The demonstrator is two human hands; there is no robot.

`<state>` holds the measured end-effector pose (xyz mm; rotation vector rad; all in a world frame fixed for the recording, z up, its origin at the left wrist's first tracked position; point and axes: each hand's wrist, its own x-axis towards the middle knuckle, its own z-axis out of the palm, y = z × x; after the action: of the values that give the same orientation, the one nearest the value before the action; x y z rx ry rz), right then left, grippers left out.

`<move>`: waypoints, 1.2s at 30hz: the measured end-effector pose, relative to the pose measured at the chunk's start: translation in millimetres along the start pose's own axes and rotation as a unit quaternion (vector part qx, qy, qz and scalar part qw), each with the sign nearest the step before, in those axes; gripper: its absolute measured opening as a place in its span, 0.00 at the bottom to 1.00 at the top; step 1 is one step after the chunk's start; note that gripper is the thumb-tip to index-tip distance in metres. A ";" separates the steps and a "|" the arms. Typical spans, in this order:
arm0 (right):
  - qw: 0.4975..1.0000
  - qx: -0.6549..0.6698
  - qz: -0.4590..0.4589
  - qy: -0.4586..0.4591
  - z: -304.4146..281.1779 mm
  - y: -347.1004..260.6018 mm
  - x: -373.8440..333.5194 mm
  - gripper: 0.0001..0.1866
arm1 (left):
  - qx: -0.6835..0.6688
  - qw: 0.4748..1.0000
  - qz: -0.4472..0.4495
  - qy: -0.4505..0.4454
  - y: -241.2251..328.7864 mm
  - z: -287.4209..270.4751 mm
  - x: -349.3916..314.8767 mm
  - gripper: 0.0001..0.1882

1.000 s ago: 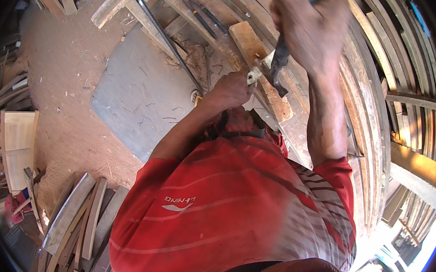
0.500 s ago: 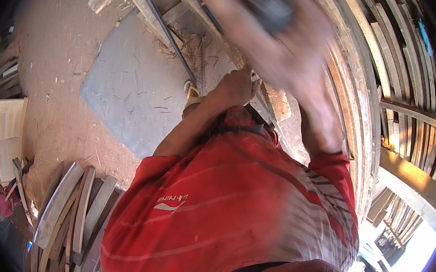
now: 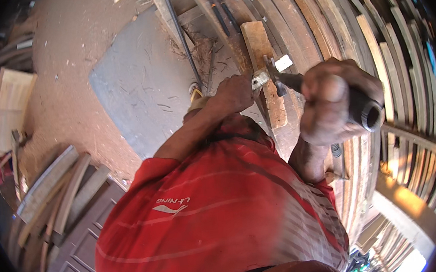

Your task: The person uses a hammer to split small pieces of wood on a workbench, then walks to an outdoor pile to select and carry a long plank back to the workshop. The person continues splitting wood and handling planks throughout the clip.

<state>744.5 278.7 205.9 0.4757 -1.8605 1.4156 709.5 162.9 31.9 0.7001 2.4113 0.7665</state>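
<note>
My right hand (image 3: 331, 97) is closed around the black handle of a hammer (image 3: 291, 81). Its dark metal head points away from me, against or very close to a small pale, whitish piece (image 3: 260, 80) with a hole. That piece sticks out of my left hand (image 3: 236, 94), whose fingers are curled round it; the rest of it is hidden. Beneath lies a short wooden block (image 3: 257, 40) on the timber. A small white piece (image 3: 283, 62) lies beside the hammer head.
Long timber boards (image 3: 298, 20) run along my right, with more strips (image 3: 396, 63) stacked beyond. Two dark slender handles (image 3: 224, 17) lie on the wood ahead. A grey sheet (image 3: 138, 81) covers the floor at left. Planks (image 3: 73, 195) and a panelled board (image 3: 85, 251) stand at near left.
My right hand, raised and blurred over the timber before, has come down and to the right with the hammer, bringing its head to the pale piece. My left hand has barely moved.
</note>
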 end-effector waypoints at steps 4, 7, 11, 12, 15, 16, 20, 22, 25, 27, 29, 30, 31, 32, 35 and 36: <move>0.996 -0.066 -0.063 0.012 30.9 0.4 10.9 0.15 | -0.012 1.000 -0.005 -0.020 -1.2 -5.8 -2.1 0.24; 0.987 -0.147 0.000 -0.059 51.0 -7.3 30.7 0.10 | -0.006 1.000 -0.005 -0.026 -7.3 -2.5 -11.2 0.25; 0.993 -0.098 -0.073 0.004 -4.8 1.9 -13.4 0.05 | -0.005 0.999 -0.036 -0.016 -14.1 6.3 -18.8 0.25; 0.989 0.109 0.078 0.064 -34.8 0.8 -24.5 0.03 | -0.015 0.999 -0.030 0.001 -4.9 3.1 -6.3 0.26; 0.992 0.111 0.000 0.053 -22.4 -6.0 -2.5 0.08 | -0.004 1.000 -0.013 0.021 2.3 -2.2 -12.9 0.25; 0.995 0.099 -0.010 0.030 -6.7 -1.7 6.0 0.08 | 0.001 1.000 -0.009 0.018 -0.2 -5.6 -8.7 0.24; 0.995 -0.070 0.008 -0.068 16.5 0.3 16.9 0.12 | -0.005 1.000 0.010 0.016 -13.6 2.5 -1.9 0.22; 0.999 -0.006 0.027 -0.034 26.9 -15.4 34.6 0.12 | 0.004 1.000 0.010 0.029 -19.4 3.8 0.7 0.21; 0.996 0.073 0.016 -0.057 25.8 -30.3 52.6 0.08 | 0.025 0.999 0.004 0.036 -22.1 3.0 -2.9 0.19; 0.997 -0.055 -0.023 0.039 7.3 -34.5 33.3 0.09 | 0.026 0.999 0.027 0.036 -13.6 -1.2 -7.7 0.21; 0.986 0.152 -0.062 0.043 -23.1 -30.2 13.5 0.09 | 0.018 0.999 0.000 0.032 -14.0 2.1 -10.6 0.21; 0.971 0.229 -0.069 -0.031 -44.9 -24.7 18.2 0.10 | 0.017 0.999 -0.013 0.026 -15.4 3.5 -15.8 0.21; 0.975 0.206 -0.075 -0.017 -41.1 -20.0 18.8 0.09 | 0.018 1.000 -0.016 0.018 -15.9 3.7 -17.4 0.21; 0.980 0.181 -0.086 -0.008 -32.1 -18.4 23.4 0.09 | 0.017 1.000 -0.014 0.016 -14.1 2.1 -14.5 0.21; 0.997 0.048 0.048 0.024 13.9 -27.9 33.2 0.16 | 0.024 1.000 -0.008 0.017 -21.1 -1.3 -8.7 0.22; 0.998 0.033 0.045 0.017 20.7 -25.5 41.4 0.18 | 0.030 0.999 -0.002 0.012 -21.4 -0.3 -9.4 0.22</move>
<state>727.6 256.9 251.0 0.4012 -1.8326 1.5394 709.6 142.0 21.4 0.7133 2.4662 0.7086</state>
